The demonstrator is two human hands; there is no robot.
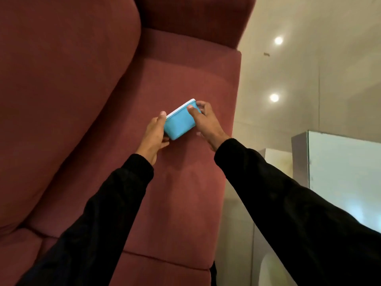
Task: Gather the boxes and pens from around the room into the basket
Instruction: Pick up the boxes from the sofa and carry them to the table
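Both sleeves [115, 213] reach out over the sofa arm [185, 182]. Left hand [153, 134] and right hand [204, 122] close on opposite ends of the blue box [179, 123]: left thumb at the rim, fingers tucked under; right thumb on the side wall, fingers wrapped behind. Box is tilted, white lid [181, 106] facing away. Cannot tell whether its lower corner touches the fabric or is just clear of it.

Risks, judged:
- Grip sits mostly on smooth side walls; with the box tilted it could slide out if either hand lets go early.
- Lid may not be clipped; more tilt could pop it and spill whatever is inside. Contents not visible.
- Box sits near the arm's right edge; a slip that way sends it to the floor [288, 69].

Surroundings: back cushion [61, 89] close on the left, glass-topped table [340, 172] well apart on the right. Neither blocks a lift. Basket and pens not in view.
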